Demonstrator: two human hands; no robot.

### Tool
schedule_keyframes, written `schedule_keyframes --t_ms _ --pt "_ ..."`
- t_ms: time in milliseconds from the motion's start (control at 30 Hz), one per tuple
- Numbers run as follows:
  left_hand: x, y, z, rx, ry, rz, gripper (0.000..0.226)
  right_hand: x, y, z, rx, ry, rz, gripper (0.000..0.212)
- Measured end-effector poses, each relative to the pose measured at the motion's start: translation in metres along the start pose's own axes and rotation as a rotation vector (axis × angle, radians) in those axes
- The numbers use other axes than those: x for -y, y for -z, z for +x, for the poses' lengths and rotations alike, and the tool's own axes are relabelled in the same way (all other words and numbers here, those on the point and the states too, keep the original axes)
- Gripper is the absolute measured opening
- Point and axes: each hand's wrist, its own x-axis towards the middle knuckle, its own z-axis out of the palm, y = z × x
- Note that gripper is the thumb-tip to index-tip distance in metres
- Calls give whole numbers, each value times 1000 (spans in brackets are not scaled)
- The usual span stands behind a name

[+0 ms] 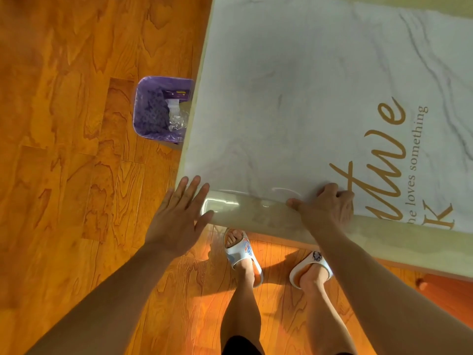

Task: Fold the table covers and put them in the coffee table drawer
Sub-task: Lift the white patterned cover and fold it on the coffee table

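Both hands at table cover (294, 111) corner.

The cover (294, 103) is seen in pale grey-white with marble-like veining and gold lettering. The floor (64, 149) is shown in orange wood grain, and the bin (143, 103) is lined in purple. The slippers (242, 254) are coloured white with blue and orange marks.
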Motion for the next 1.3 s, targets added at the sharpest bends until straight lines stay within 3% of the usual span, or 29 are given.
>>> schedule_keyframes --t_ms 100,233,333,400,500,633,767,1000,1167,1233,1300 --pt "-4 -1 0 4 7 -59 70 2 0 2 3 -13 -15 87" --pt "-29 17 -3 -57 60 31 67 2 0 0 -10 1 -39 91" --pt "-98 25 12 -113 -189 -37 69 3 0 -3 -22 28 -51 90" --pt "-143 13 24 -40 -332 -52 73 2 2 -2 -19 35 -51 94" --pt "-163 -2 32 31 -266 -30 75 -3 7 2 10 80 -64 94" --pt "-156 -4 32 -14 -294 36 71 -27 15 8 -35 112 -63 82" --pt "-163 -3 30 18 -257 92 69 -92 47 36 -42 3 -65 83" --pt "-196 4 24 -18 -84 156 72 -195 107 94 23 -46 -94 74" --pt "-245 17 32 81 184 236 76 -227 113 115 52 39 -70 77" --pt "-289 29 42 45 136 224 70 -230 110 116 45 59 -65 80" --pt "-344 30 49 -28 -103 171 65 -233 108 116 35 78 -71 80"
